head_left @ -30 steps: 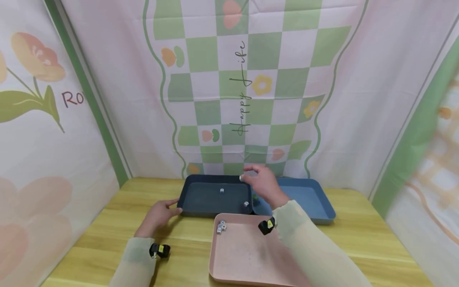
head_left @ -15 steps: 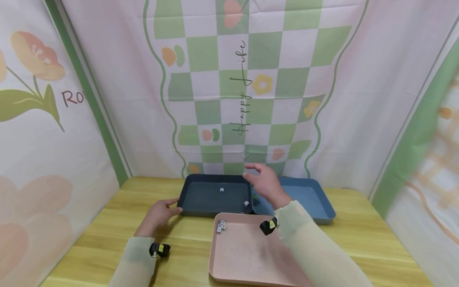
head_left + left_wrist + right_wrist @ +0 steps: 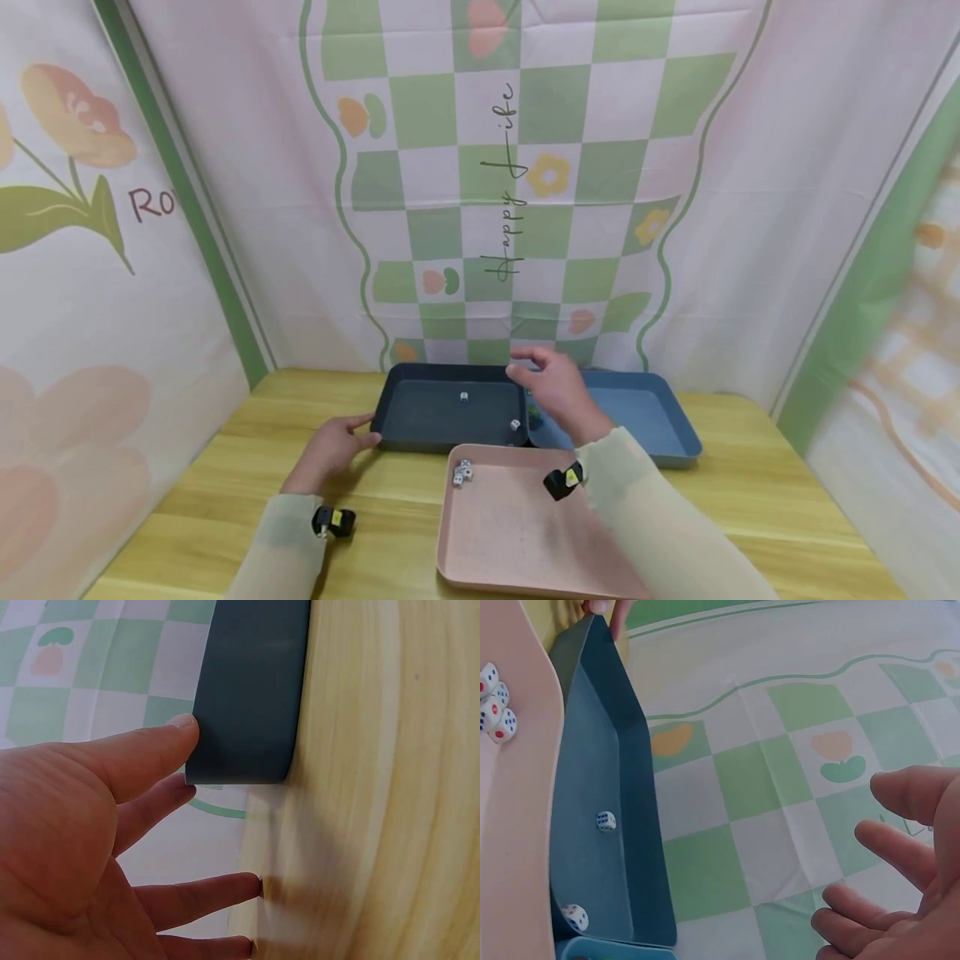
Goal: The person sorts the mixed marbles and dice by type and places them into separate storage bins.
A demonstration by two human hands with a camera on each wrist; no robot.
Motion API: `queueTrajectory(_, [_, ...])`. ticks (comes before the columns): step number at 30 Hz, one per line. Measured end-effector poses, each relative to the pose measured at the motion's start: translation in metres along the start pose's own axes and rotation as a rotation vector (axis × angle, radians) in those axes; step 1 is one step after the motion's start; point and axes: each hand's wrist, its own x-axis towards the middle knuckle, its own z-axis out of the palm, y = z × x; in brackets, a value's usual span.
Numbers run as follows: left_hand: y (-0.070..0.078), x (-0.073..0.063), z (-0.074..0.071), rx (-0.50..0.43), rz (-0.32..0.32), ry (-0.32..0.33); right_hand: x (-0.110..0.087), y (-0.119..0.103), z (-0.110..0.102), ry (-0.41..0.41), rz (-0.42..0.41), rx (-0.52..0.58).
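My left hand (image 3: 330, 450) is at the near left corner of a dark blue-grey tray (image 3: 420, 437). Its thumb touches the tray wall (image 3: 247, 697), while the other fingers are spread and nearly straight. Above the tray's right end hovers my right hand (image 3: 558, 392). In the right wrist view its fingers (image 3: 896, 847) are apart, with nothing visible between them. Inside the dark tray lie two white dice: one die (image 3: 464, 397) near the middle and another die (image 3: 515, 425) in the near right corner.
A pink tray (image 3: 444, 533) in front holds several clustered dice (image 3: 462, 473). The blue tray (image 3: 678, 417) on the right contains something green (image 3: 534, 414), mostly hidden by my right hand. All the trays stand on a wooden table (image 3: 390, 533), with a patterned curtain (image 3: 420, 183) behind.
One second ago a small white thing, apparently a die, was at my right fingertips; it is no longer visible there. The right hand barely shifts, and the left hand stays put.
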Motion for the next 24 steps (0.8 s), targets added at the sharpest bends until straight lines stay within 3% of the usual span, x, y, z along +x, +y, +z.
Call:
queueTrajectory(10, [0.003, -0.002, -0.001, -0.008, -0.001, 0.006, -0.011, 0.012, 0.019, -0.031, 0.006, -0.008])
queueTrajectory(14, [0.004, -0.003, -0.001, -0.019, -0.014, 0.004, -0.014, 0.021, 0.027, -0.053, -0.024, -0.026])
queueTrajectory(24, [0.005, -0.003, -0.001, -0.013, -0.007, 0.000, -0.016, 0.048, 0.049, -0.140, -0.159, -0.198])
